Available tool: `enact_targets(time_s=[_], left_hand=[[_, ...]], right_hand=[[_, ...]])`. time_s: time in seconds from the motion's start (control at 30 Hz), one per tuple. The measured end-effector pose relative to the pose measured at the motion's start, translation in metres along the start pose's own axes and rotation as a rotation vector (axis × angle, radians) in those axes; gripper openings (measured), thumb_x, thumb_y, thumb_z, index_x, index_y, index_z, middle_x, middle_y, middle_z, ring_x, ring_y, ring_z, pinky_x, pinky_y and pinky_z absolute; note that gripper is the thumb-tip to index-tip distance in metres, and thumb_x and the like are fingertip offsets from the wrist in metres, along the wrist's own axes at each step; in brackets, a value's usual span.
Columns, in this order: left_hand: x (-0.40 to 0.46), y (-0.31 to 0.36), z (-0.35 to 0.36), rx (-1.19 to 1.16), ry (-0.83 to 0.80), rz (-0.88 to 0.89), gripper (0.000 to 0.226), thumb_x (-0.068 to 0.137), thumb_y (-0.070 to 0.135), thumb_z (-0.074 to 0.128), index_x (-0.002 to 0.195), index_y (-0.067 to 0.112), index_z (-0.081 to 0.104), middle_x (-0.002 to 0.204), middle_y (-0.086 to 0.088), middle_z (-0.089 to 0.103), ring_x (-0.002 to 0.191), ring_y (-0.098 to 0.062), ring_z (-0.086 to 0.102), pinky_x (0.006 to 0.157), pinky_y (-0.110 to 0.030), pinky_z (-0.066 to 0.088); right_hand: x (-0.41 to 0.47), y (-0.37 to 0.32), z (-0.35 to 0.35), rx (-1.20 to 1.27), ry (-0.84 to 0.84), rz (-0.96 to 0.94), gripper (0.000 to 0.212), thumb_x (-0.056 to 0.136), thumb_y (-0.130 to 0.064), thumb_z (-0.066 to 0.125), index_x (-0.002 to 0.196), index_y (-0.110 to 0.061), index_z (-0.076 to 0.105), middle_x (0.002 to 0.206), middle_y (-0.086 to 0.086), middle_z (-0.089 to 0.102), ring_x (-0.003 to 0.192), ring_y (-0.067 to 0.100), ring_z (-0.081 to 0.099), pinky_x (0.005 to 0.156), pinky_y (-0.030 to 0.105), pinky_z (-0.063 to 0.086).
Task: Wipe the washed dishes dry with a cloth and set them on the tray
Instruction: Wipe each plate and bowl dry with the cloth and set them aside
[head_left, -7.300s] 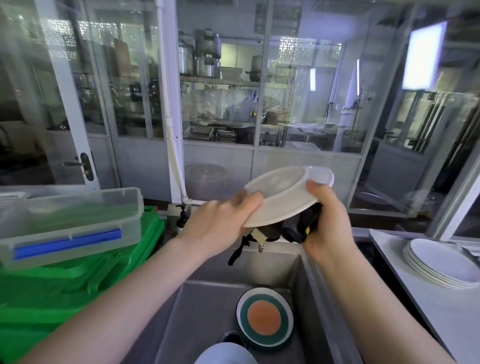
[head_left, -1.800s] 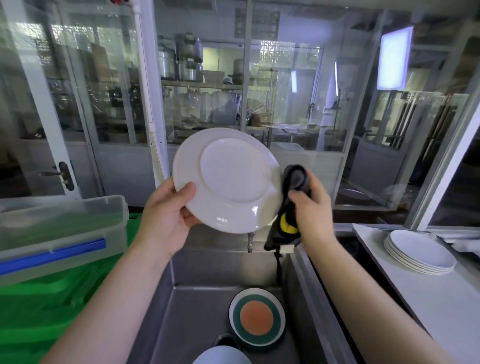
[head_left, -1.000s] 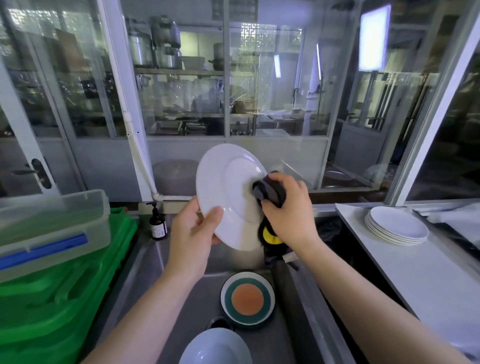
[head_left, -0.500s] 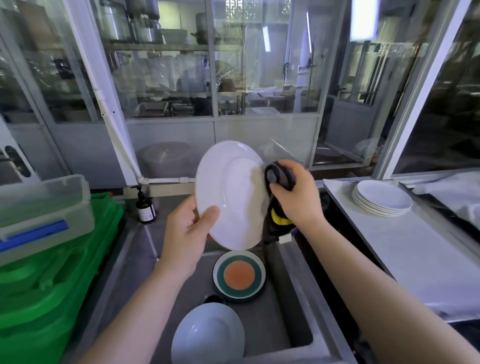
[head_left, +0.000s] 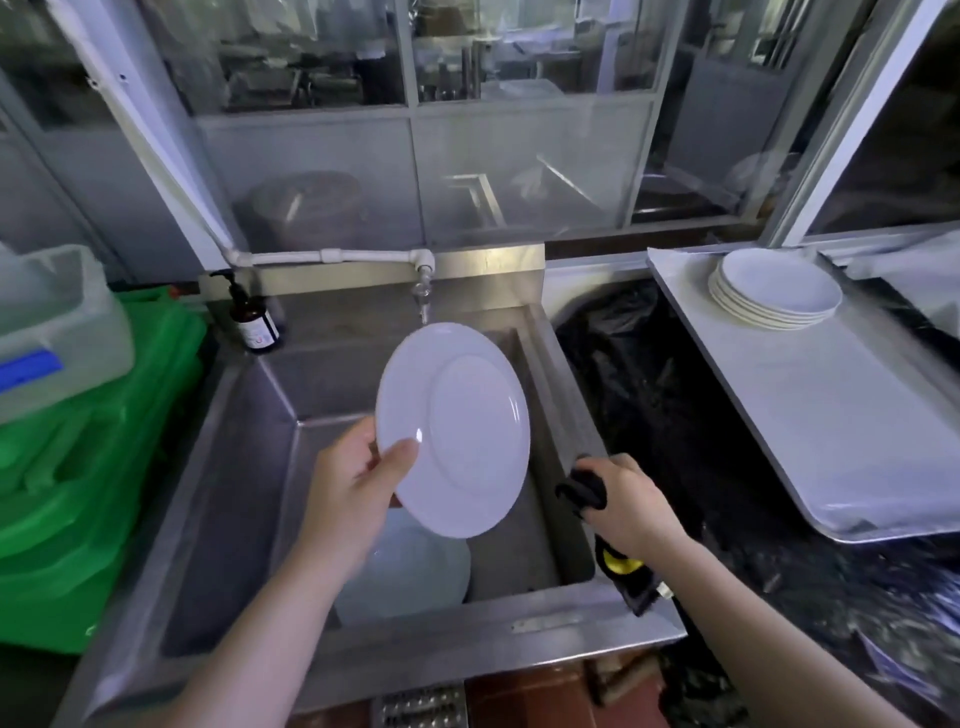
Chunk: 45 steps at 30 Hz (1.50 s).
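Stainless steel sink (head_left: 249, 467): deep rectangular basin, brushed metal, flat rim along the near edge. A pale bluish bowl (head_left: 410, 571) lies in the bottom of it, partly hidden behind your plate and left forearm.

Green plastic crates (head_left: 93, 467), stacked, glossy and ribbed, stand left of the sink. A clear lidded plastic box (head_left: 57, 332) with a blue clip sits on top of them.

Tray (head_left: 831, 415): flat, pale grey, rounded corners and a raised lip, on the desk to your right. It carries a stack of white plates (head_left: 774, 291) at its far end; four or five, round, smooth, rims aligned.

Black plastic sheeting (head_left: 665, 395), crinkled, fills the gap between sink and tray.

White plate (head_left: 457, 431): round, glazed, glossy, tilted nearly upright with its face toward you, held in the air over the sink, below the tap (head_left: 423, 291). It is well apart from the tray.

Your left hand (head_left: 353, 488) holds the plate at its lower left rim, thumb on the face, fingers behind. The grip sits at the edge only; most of the plate stands above and to the right of it.

Your right hand (head_left: 628, 504) is clenched round a dark cloth (head_left: 584, 491), bunched and soft, with a yellow patch below the wrist. Cloth and plate are apart, just beside each other.

Brown glass pump bottle (head_left: 254, 322) stands on the sink's back left corner.
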<state>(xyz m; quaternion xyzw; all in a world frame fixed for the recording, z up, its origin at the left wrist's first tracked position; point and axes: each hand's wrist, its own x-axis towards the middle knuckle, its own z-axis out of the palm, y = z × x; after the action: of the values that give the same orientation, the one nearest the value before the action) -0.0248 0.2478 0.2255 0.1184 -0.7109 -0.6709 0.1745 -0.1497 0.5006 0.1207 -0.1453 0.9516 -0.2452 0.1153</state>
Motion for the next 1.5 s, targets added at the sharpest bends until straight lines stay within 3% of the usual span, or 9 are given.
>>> enact_targets(time_s=[0.2,0.43,0.6,0.77,0.9,1.03,1.2,1.37,1.5], left_hand=[[-0.01,-0.023,0.011,0.022,-0.028,-0.119,0.02,0.077,0.026,0.058,0.087,0.038,0.072,0.084,0.005,0.073,0.074,-0.009,0.068,0.052,-0.023,0.05],[-0.009,-0.027,0.018,0.068,-0.031,-0.095,0.029,0.086,0.016,0.06,0.085,0.043,0.071,0.088,0.008,0.074,0.078,-0.009,0.069,0.055,-0.022,0.053],[-0.006,-0.025,0.018,0.063,-0.022,-0.1,0.026,0.088,0.015,0.061,0.09,0.039,0.071,0.09,0.005,0.074,0.08,-0.012,0.07,0.058,-0.026,0.055],[-0.001,-0.024,0.017,0.078,-0.006,-0.064,0.035,0.09,0.008,0.06,0.084,0.041,0.071,0.084,0.009,0.074,0.073,-0.004,0.069,0.052,-0.018,0.05],[0.002,-0.023,0.018,0.146,-0.008,-0.064,0.017,0.078,0.023,0.059,0.083,0.034,0.07,0.077,-0.003,0.07,0.067,-0.009,0.063,0.053,-0.023,0.047],[0.005,-0.024,0.024,0.444,-0.086,0.007,0.016,0.076,0.029,0.052,0.085,0.023,0.064,0.076,-0.011,0.065,0.064,-0.017,0.052,0.058,-0.031,0.039],[0.003,-0.02,0.048,0.869,-0.295,0.167,0.014,0.088,0.023,0.056,0.077,0.02,0.049,0.06,-0.002,0.053,0.062,-0.03,0.045,0.055,-0.033,0.031],[-0.001,-0.007,0.069,1.376,-0.431,0.611,0.016,0.087,0.03,0.064,0.1,0.021,0.059,0.063,-0.004,0.066,0.053,-0.034,0.06,0.044,-0.027,0.031],[0.006,-0.011,0.066,1.319,-0.341,0.782,0.026,0.07,0.016,0.081,0.094,0.02,0.073,0.077,0.007,0.075,0.055,-0.018,0.069,0.034,-0.021,0.041]], right_hand=[[-0.021,0.035,0.063,-0.142,-0.242,0.028,0.057,0.086,-0.034,0.064,0.139,-0.033,0.044,0.135,-0.001,0.044,0.121,0.026,0.049,0.095,0.034,0.046],[-0.011,0.026,0.049,-0.078,-0.03,-0.071,0.047,0.087,-0.045,0.06,0.131,-0.033,0.051,0.128,-0.004,0.052,0.118,0.024,0.05,0.089,0.033,0.045],[-0.011,0.032,0.051,-0.3,-0.481,-0.042,0.052,0.088,-0.052,0.055,0.137,-0.039,0.045,0.142,0.0,0.042,0.129,0.03,0.041,0.102,0.044,0.042],[-0.012,0.028,0.048,-0.101,-0.257,-0.044,0.048,0.093,-0.046,0.053,0.137,-0.03,0.049,0.139,-0.004,0.05,0.125,0.021,0.048,0.1,0.037,0.044],[-0.007,-0.001,0.019,0.402,-0.14,0.016,0.037,0.094,-0.037,0.056,0.131,-0.028,0.056,0.123,-0.01,0.063,0.113,0.01,0.059,0.091,0.02,0.045],[-0.009,-0.039,-0.015,1.074,-0.263,0.117,0.034,0.095,-0.046,0.048,0.122,-0.028,0.057,0.097,0.005,0.075,0.084,0.027,0.072,0.062,0.026,0.054],[-0.003,-0.069,-0.041,1.226,-0.454,0.184,0.081,0.057,-0.081,0.06,0.111,-0.021,0.06,0.097,0.022,0.072,0.085,0.039,0.071,0.061,0.034,0.057],[0.0,-0.071,-0.04,1.447,-0.34,0.254,0.031,0.094,-0.03,0.053,0.103,-0.002,0.063,0.081,0.016,0.074,0.076,0.031,0.072,0.061,0.036,0.058],[0.003,-0.063,-0.046,1.592,-0.273,0.207,0.028,0.088,-0.004,0.035,0.108,0.0,0.055,0.086,0.019,0.072,0.075,0.034,0.071,0.063,0.041,0.059]])
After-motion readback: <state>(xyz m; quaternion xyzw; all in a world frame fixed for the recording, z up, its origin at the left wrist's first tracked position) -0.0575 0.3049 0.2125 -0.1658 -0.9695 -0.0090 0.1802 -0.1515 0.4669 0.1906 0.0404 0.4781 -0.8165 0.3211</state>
